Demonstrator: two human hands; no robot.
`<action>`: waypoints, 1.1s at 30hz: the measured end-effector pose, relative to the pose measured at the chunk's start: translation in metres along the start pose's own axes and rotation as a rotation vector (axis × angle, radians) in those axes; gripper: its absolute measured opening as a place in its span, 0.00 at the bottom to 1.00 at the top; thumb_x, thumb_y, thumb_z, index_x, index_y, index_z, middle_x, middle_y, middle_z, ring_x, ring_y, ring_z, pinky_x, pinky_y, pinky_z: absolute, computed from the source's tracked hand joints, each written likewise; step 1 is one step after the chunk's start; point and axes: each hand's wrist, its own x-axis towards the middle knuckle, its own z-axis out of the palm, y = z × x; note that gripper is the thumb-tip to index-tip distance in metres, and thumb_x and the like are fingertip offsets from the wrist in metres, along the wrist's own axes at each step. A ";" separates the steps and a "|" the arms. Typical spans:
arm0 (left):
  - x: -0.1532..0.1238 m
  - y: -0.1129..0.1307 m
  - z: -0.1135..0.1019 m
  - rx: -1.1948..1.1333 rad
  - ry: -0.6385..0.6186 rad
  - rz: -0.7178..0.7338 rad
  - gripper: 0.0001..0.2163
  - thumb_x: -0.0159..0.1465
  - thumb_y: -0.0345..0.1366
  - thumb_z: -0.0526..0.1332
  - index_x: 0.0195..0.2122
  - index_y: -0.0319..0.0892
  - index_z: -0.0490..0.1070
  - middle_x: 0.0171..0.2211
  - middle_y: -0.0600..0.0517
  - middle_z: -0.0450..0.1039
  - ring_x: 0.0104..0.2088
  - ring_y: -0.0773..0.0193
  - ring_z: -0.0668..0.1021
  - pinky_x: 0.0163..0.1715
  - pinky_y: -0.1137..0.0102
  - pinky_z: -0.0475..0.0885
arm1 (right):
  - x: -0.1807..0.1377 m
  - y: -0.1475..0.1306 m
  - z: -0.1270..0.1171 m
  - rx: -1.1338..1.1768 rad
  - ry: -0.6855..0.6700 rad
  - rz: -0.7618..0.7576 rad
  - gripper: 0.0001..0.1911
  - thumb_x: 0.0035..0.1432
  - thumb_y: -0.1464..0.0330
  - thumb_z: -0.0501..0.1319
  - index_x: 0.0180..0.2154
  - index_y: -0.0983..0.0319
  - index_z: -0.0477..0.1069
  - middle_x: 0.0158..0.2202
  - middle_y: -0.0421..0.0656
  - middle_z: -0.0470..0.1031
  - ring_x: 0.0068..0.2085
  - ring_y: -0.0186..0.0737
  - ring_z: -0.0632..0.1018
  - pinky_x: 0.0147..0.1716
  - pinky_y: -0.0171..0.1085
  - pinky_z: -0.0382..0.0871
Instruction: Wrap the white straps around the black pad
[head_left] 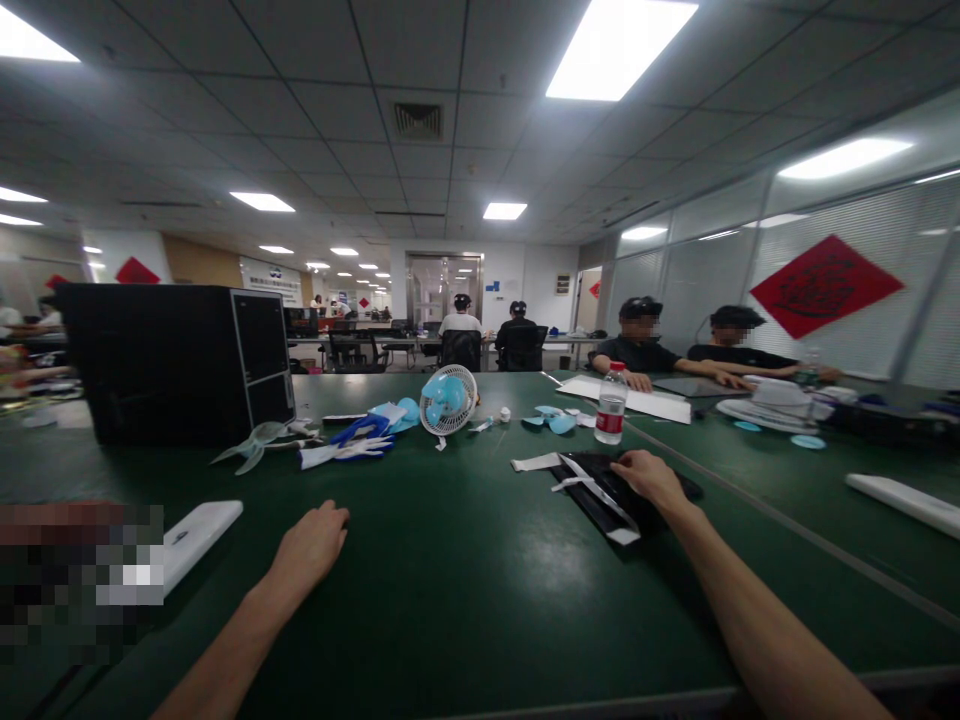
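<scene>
My left hand [313, 538] rests palm down on the green tabletop [450, 600] with nothing visible in it, its fingers slightly bent. To the right, my right hand [651, 478] grips the upper side of a flat black plastic bag [600, 500], with thumb and fingers bent down onto it. White strips [592, 482] lie across the bag, and a pale flap sticks out at its left. Just behind the bag stands a clear water bottle [610, 405] with a red cap and red label. The undersides of both hands' fingers are hidden.
A black computer case [157, 365] stands at left. Toward the back lie blue-and-white gloves [349, 440], a white fan with blue blades [448, 400] and loose blue blades [555, 418]. White slabs lie left [202, 530] and right [907, 502]. Two people sit across at right.
</scene>
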 end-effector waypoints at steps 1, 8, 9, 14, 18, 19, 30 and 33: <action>0.000 0.000 0.000 0.003 0.003 0.001 0.11 0.62 0.35 0.54 0.44 0.43 0.72 0.45 0.46 0.69 0.43 0.59 0.74 0.40 0.66 0.69 | 0.000 0.000 0.000 -0.007 -0.004 -0.004 0.16 0.56 0.59 0.56 0.38 0.60 0.76 0.42 0.48 0.78 0.42 0.48 0.78 0.33 0.38 0.67; 0.001 -0.001 0.001 0.017 -0.001 -0.008 0.11 0.62 0.34 0.54 0.43 0.44 0.72 0.45 0.46 0.69 0.43 0.59 0.74 0.40 0.66 0.69 | 0.002 0.001 0.002 -0.015 0.019 -0.024 0.14 0.56 0.60 0.56 0.36 0.60 0.77 0.40 0.49 0.78 0.42 0.48 0.78 0.35 0.37 0.67; 0.001 -0.001 0.001 0.010 -0.003 -0.009 0.11 0.62 0.34 0.54 0.43 0.44 0.72 0.45 0.46 0.69 0.43 0.59 0.74 0.40 0.66 0.69 | 0.002 0.001 0.002 -0.011 0.026 -0.021 0.14 0.55 0.60 0.57 0.36 0.60 0.77 0.40 0.49 0.78 0.41 0.48 0.78 0.34 0.37 0.67; 0.001 0.000 0.000 -0.015 -0.003 -0.014 0.11 0.62 0.35 0.55 0.43 0.44 0.72 0.46 0.46 0.69 0.43 0.59 0.74 0.40 0.67 0.69 | 0.005 0.003 0.004 -0.001 0.036 -0.023 0.14 0.54 0.59 0.58 0.35 0.60 0.78 0.39 0.49 0.78 0.40 0.47 0.79 0.34 0.37 0.68; 0.000 0.001 -0.002 -0.008 -0.001 -0.015 0.11 0.62 0.35 0.54 0.43 0.44 0.72 0.46 0.47 0.69 0.44 0.59 0.74 0.40 0.67 0.69 | 0.004 0.003 0.003 0.003 0.022 -0.005 0.15 0.55 0.59 0.57 0.37 0.60 0.77 0.40 0.48 0.78 0.40 0.46 0.79 0.34 0.37 0.68; 0.000 0.002 -0.002 -0.008 -0.003 -0.015 0.11 0.62 0.35 0.54 0.43 0.44 0.72 0.46 0.47 0.69 0.44 0.59 0.74 0.41 0.67 0.69 | 0.004 0.002 0.003 0.001 0.020 -0.004 0.15 0.55 0.59 0.57 0.37 0.59 0.77 0.40 0.48 0.78 0.40 0.47 0.78 0.34 0.37 0.68; 0.002 -0.003 0.003 -0.012 -0.005 -0.002 0.12 0.62 0.36 0.55 0.45 0.44 0.71 0.46 0.47 0.69 0.43 0.59 0.74 0.40 0.67 0.69 | -0.002 -0.002 -0.003 -0.015 0.000 0.011 0.15 0.56 0.60 0.56 0.38 0.59 0.77 0.42 0.48 0.78 0.41 0.46 0.78 0.33 0.36 0.68; 0.003 -0.003 0.003 0.006 -0.002 -0.005 0.11 0.62 0.35 0.54 0.44 0.44 0.72 0.45 0.47 0.69 0.44 0.59 0.74 0.41 0.66 0.69 | -0.001 -0.002 -0.002 -0.025 -0.001 -0.005 0.15 0.56 0.60 0.56 0.38 0.60 0.77 0.41 0.48 0.78 0.42 0.46 0.78 0.34 0.36 0.67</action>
